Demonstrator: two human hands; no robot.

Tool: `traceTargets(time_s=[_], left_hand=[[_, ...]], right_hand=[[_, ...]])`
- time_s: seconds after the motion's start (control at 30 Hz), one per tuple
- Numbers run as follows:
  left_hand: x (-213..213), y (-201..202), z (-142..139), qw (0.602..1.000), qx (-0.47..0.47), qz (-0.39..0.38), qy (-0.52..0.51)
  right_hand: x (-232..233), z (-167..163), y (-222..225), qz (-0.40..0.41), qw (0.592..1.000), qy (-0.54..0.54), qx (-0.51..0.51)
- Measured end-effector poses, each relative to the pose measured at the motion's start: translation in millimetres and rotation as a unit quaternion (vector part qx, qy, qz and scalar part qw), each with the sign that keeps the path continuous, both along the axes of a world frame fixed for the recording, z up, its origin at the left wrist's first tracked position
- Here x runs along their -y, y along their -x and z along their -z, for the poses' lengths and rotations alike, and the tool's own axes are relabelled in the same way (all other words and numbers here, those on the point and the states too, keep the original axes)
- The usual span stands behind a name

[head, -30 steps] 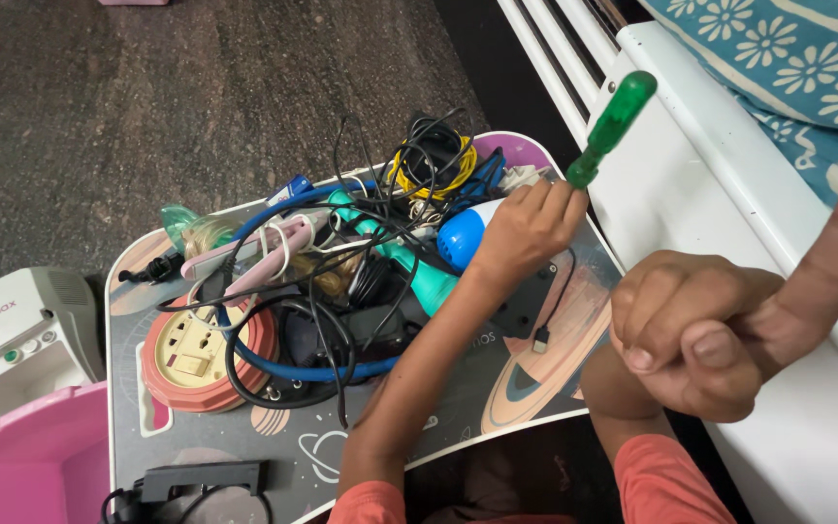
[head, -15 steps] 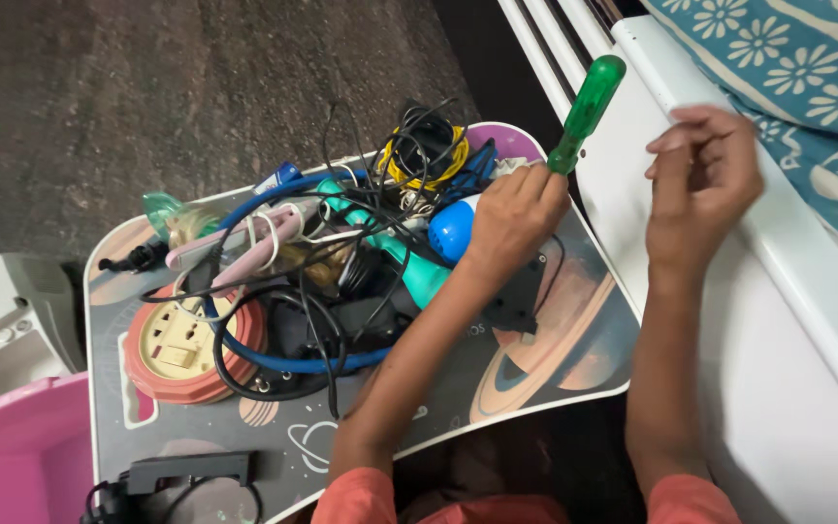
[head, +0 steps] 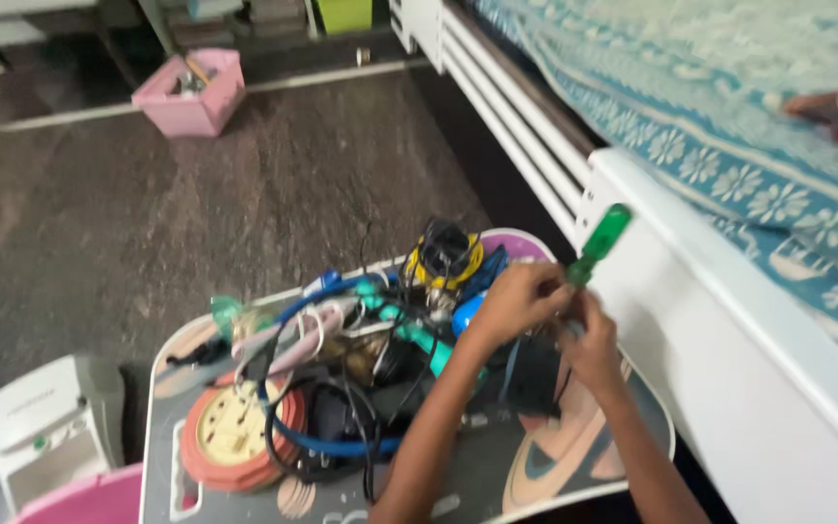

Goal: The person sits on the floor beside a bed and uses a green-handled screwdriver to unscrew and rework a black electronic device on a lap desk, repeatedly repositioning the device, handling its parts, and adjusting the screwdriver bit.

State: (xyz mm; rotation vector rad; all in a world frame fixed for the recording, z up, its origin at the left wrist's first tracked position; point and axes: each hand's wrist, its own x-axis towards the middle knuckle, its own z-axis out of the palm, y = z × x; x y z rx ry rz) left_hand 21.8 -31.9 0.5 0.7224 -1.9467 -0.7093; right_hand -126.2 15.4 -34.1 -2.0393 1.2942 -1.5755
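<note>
- Now your left hand (head: 511, 301) grips the screwdriver (head: 596, 245), closed tight around the low end of it, so its green handle sticks up toward the bed rail (head: 632, 291).
- Half a second ago your right hand (head: 589, 340) was up in the air by the rail; now it is down, touching your left hand and the low end of the screwdriver. Its fingers are curled, but you cannot tell from this blurry view what they pinch.
- So both hands now meet on the one tool, above the right side of the tray (head: 652, 408).
- Your head has tipped up too: more floor (head: 244, 194) shows, and a pink box (head: 191, 92) far off.
- On your right the white rail is very near the green handle, so there is little room that way.
- On your left the tray is full of a heap of wires (head: 341, 388), a yellow coil (head: 446, 260) and a round red reel (head: 230, 437).
- Past the tray, a white box (head: 46, 422) sits by its left edge.
- Open room lies above your hands and out over the dark floor.
</note>
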Motion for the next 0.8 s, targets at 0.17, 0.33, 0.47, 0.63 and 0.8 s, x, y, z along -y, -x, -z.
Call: traceTargets(time_s=[0.17, 0.33, 0.47, 0.63, 0.8], left_hand=[[-10.4, 10.9, -3.1, 0.994, 0.061, -0.024, 0.085], [-16.0, 13.1, -8.2, 0.99, 0.079, -0.057, 0.098], [-19.5, 16.9, -9.3, 0.991, 0.093, -0.069, 0.063], [-29.0, 19.0, -9.3, 0.996, 0.05, -0.06, 0.046], [-28.3, 2.3, -20.1, 0.993, 0.015, -0.09, 0.074]], right_hand=[[-5.3, 10.7, 4.1, 0.072, 0.996, 0.05, 0.012], [-9.6, 24.9, 10.5, 0.071, 0.992, 0.067, 0.082], [-7.8, 40.1, 27.6, 0.053, 0.991, 0.086, 0.093], [-8.9, 45.3, 43.7, 0.102, 0.989, 0.108, 0.007], [1.6, 16.1, 50.7, 0.076, 0.971, 0.158, -0.161]])
